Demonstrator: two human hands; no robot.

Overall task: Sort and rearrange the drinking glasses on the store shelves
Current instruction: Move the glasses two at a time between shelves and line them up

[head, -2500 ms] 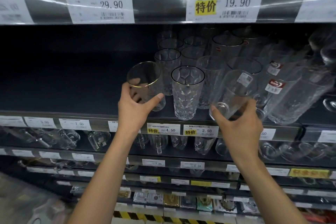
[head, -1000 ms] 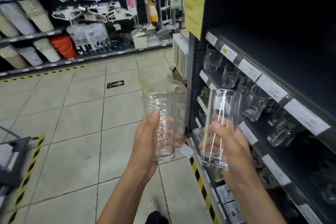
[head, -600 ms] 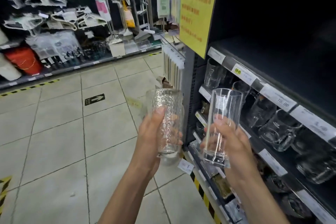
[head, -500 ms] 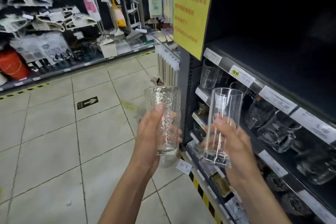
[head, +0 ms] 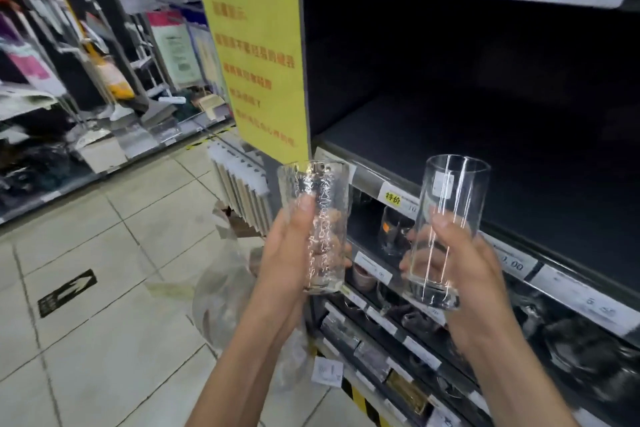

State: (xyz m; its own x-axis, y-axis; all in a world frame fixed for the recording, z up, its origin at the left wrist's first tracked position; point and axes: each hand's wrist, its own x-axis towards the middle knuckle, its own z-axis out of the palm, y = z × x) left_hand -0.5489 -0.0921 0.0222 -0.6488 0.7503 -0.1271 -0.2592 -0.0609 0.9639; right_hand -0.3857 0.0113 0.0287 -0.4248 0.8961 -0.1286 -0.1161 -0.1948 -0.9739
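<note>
moved: both glasses brought closer to the shelf end | left hand (head: 291, 253): grip curled round textured glass (head: 322, 218), held upright, thumb on front | right hand (head: 464, 263): grip curled round smooth glass (head: 446, 218), low on its body | beyond: dark shelf (head: 450, 135), yellow sign (head: 256, 55) hung at its end

Textured clear tumbler (head: 323, 218), empty and upright, gripped in the left hand (head: 287, 260). Beside it, not touching, a taller smooth-walled glass (head: 450, 191) with a small label, tilted slightly, held in the right hand (head: 467, 267).
</note>
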